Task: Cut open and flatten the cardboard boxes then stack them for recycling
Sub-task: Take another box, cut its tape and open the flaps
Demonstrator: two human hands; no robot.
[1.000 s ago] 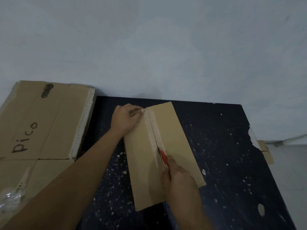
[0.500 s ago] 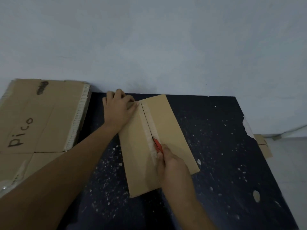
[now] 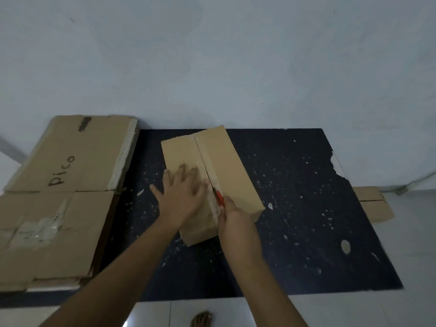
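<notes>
A long brown cardboard box [image 3: 226, 166] lies on the dark table [image 3: 306, 208], its taped centre seam running away from me and slit along the far part. My left hand [image 3: 184, 192] lies flat with spread fingers on the box's left flap, blurred. My right hand [image 3: 236, 223] grips a red cutter [image 3: 220, 198] whose tip sits in the seam near the box's near half. A stack of flattened cardboard [image 3: 61, 185], with "pico" written on the top sheet, covers the table's left side.
A pale wall stands right behind the table. Another small cardboard box [image 3: 372, 206] sits on the floor past the table's right edge. White tiled floor and my foot [image 3: 201, 319] show below the near edge. The table's right half is speckled with white flecks.
My left hand left the box's far end and now presses flat on the left flap nearer to me. The cutter has travelled down the seam toward me. The view has tilted down.
</notes>
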